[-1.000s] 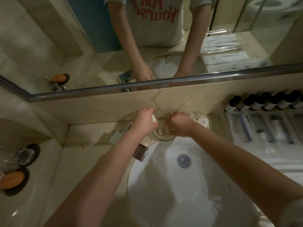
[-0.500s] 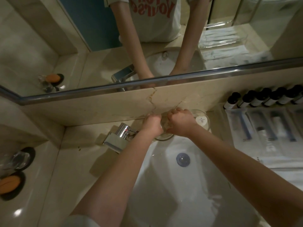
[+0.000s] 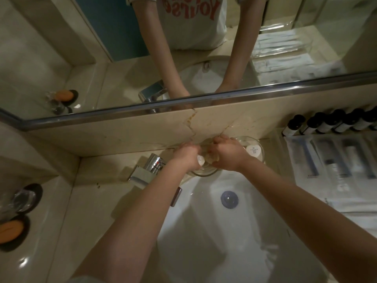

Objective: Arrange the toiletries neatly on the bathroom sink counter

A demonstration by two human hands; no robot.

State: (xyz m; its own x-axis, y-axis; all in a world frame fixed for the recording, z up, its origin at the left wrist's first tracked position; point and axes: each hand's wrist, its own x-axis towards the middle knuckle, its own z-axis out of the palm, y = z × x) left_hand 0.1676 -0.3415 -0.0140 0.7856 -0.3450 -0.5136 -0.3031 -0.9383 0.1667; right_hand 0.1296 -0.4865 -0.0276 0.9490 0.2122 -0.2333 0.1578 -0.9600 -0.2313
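Fingers of the left hand (image 3: 186,155) curl round a small white toiletry (image 3: 200,159) over the glass dish (image 3: 204,172) on the counter (image 3: 98,180) behind the basin (image 3: 204,231); the right hand (image 3: 226,154) is curled into the same dish, its grasp hidden. Seemingly small items are being settled there, so the next move calls for a gentle set-down and release, without nudging the glass.

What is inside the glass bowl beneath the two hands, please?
Within the rim of the glass bowl, only a small white item shows, pinched by the left hand. That hand and the right hand cover the rest, so any other contents are hidden.
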